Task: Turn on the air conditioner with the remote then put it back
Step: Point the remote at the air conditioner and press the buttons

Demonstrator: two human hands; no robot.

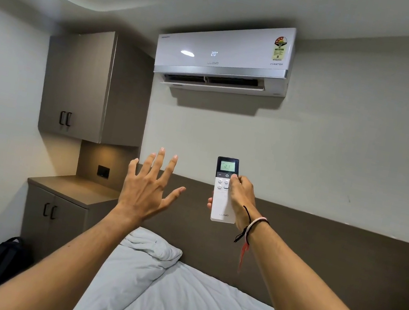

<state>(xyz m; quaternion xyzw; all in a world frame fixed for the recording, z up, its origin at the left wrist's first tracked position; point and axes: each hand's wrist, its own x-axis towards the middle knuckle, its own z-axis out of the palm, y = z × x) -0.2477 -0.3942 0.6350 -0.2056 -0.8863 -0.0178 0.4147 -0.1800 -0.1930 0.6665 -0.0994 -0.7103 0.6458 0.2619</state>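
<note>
A white air conditioner [223,54] hangs high on the wall, its front lit with "20" and its lower flap open. My right hand [240,199] holds a white remote [223,199] upright, pointed at the unit, with the thumb on the buttons just under the remote's lit screen. My left hand [150,186] is raised to the left of the remote, fingers spread, holding nothing.
A bed [198,309] with white bedding lies below my arms against a dark headboard [316,256]. At the left stand a low cabinet [74,189] and a wall cupboard [87,85]. A dark backpack [0,266] leans on the floor at the left.
</note>
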